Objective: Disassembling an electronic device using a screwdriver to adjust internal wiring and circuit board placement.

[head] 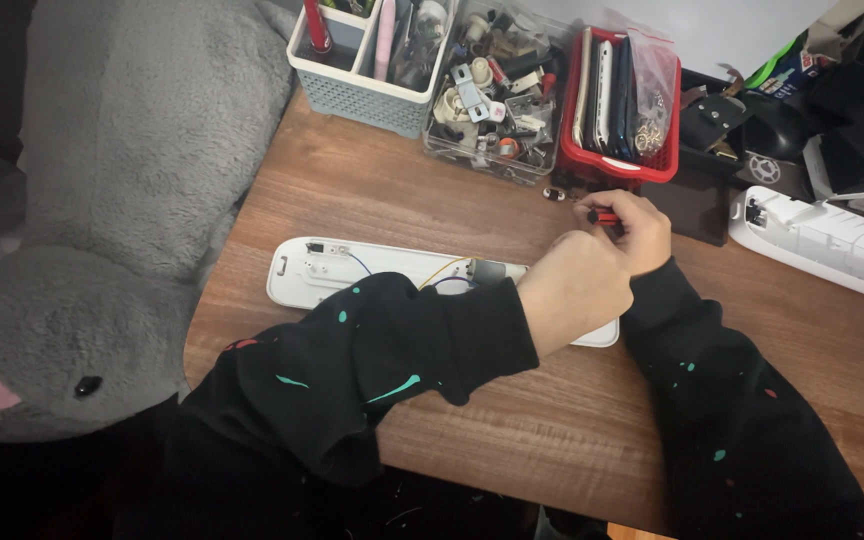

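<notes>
The left hand (577, 290) lies across the opened white plastic casing (302, 272), its grip hidden; I cannot tell whether it holds anything. The right hand (637, 232) is closed around a small red-and-black tool (602, 216) just above it. A slip could tug the thin blue and yellow wires (442, 272) loose. The casing is long, smooth and rounded, on a grained wooden table (572, 430).

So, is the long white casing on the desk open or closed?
Open: the white casing lies with its inside facing up, wires and inner parts exposed.
</notes>
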